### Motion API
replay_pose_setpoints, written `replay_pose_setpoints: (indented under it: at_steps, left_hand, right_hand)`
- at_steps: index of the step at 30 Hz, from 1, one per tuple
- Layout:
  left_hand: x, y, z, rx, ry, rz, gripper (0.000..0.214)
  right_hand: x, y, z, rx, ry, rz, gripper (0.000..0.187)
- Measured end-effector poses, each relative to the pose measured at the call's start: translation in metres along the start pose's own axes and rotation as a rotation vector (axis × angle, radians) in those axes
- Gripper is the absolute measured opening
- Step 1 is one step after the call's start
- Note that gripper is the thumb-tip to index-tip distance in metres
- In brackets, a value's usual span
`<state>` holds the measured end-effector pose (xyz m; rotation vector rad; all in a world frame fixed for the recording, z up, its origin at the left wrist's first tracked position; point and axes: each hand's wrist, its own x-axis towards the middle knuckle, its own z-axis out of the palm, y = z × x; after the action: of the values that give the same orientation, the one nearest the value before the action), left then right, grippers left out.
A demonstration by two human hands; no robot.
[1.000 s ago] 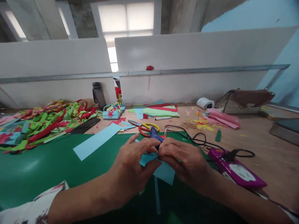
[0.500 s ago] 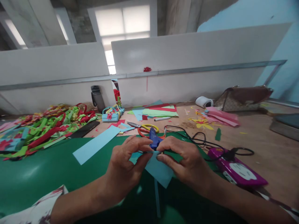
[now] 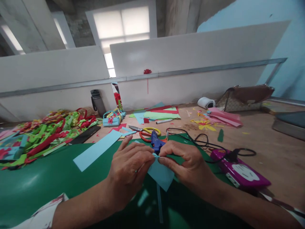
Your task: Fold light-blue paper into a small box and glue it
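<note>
Low in the middle, a light blue piece of paper (image 3: 161, 175) is pinched near its top edge by both hands. My left hand (image 3: 131, 170) has its thumb and fingers closed on the left end of that edge, the index finger lying along the top. The right end is gripped between the thumb and bent index finger of my right hand (image 3: 187, 165). Just beyond the fingertips is a blue glue gun (image 3: 156, 141), its lower part hidden by the hands. A narrow pale strip (image 3: 160, 203) shows below the paper, over the green surface.
Scissors (image 3: 147, 129) lie behind the glue gun. A long blue paper strip (image 3: 97, 149) is to the left, near a black phone (image 3: 84, 135) and heaped coloured scraps (image 3: 54, 130). On the right, a black cable (image 3: 202, 143) runs to a purple power box (image 3: 240, 171).
My left fingers have shifted from a pinch with a gap to lying closer together along the paper's edge. My right hand keeps its grip. The view has tilted slightly.
</note>
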<state>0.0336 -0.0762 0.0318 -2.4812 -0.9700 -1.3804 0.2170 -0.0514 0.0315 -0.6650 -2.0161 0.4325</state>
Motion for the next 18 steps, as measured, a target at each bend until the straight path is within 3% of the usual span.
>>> replay_pose_setpoints:
  at_steps: [6, 12, 18]
  left_hand:
    - [0.002, -0.003, 0.0, 0.069, -0.004, 0.044, 0.011]
    - [0.005, -0.005, 0.0, 0.034, -0.078, -0.001, 0.01]
    - [0.014, 0.003, -0.007, -0.106, -0.065, -0.018, 0.014]
  right_hand:
    - [-0.003, 0.004, 0.003, -0.166, 0.047, -0.237, 0.011]
    - [-0.002, 0.004, 0.002, -0.215, 0.056, -0.271, 0.014]
    - [-0.002, 0.002, 0.003, -0.174, 0.067, -0.257, 0.014]
